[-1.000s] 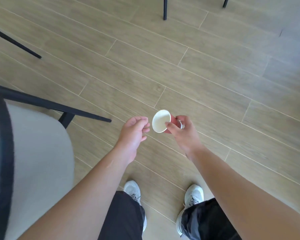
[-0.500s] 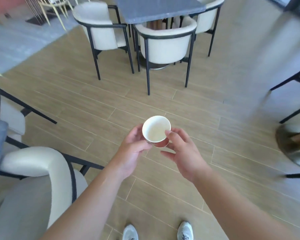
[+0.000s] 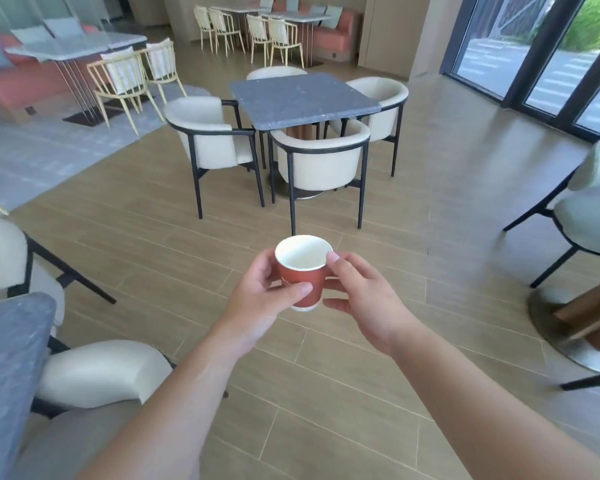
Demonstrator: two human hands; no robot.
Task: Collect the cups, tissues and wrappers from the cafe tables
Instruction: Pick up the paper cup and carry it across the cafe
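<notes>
A red paper cup with a white inside stands upright in mid-air over the wooden floor, and it looks empty. My left hand wraps around its left side, thumb across the front. My right hand touches its right side, thumb tip at the rim and fingers partly spread beneath. No tissues or wrappers show.
A grey square table with several cream armchairs stands straight ahead. Another grey table corner and a cream chair are at my near left. A table pedestal and chair sit at right. Wooden floor lies between.
The view has tilted up from the floor to the room. The cup has turned from lying sideways in my right hand to upright, and my left hand has closed around it.
</notes>
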